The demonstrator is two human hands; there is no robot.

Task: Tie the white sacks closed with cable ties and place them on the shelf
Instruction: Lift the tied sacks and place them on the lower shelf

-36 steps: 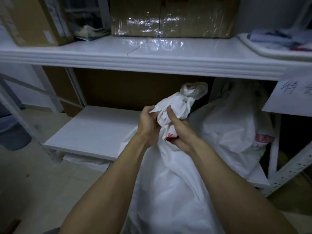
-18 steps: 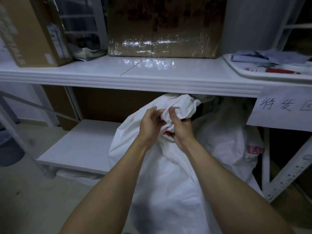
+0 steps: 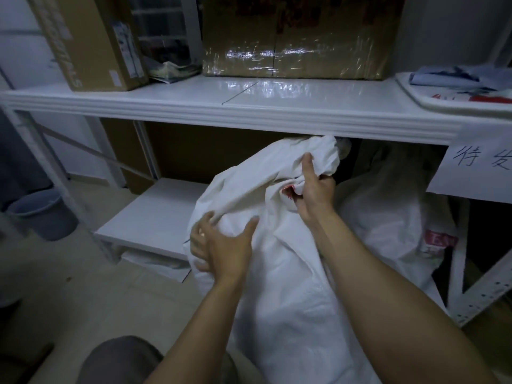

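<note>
**A:** Head view first; where is the sack?

**B:** The white sack [image 3: 279,286] leans toward the shelving unit; its bunched top sits just under the front edge of the upper shelf [image 3: 249,115], and its body bulges out in front of the lower shelf [image 3: 155,214]; the arms hide its base, so I can't tell what it rests on.

**A:** And the hands?

**B:** The right hand [image 3: 315,191] is clenched round the gathered neck, thumb up along the cloth, a bit of red print showing beside the fingers; the left hand [image 3: 221,246] lies lower on the sack's left flank, fingers spread and pressed against the bulge, not clutching any fold.

**A:** Anything beside it?

**B:** A second sack [image 3: 388,214] stands just to the right, touching the first, with a red mark low on its side; a handwritten paper sign [image 3: 479,167] hangs from the upper shelf above it.

**A:** The rest?

**B:** A taped cardboard box [image 3: 293,37] and a taller carton [image 3: 91,42] stand on the upper shelf, a white tray [image 3: 415,91] at its right end; a grey bucket [image 3: 44,214] sits on the floor to the left.
</note>
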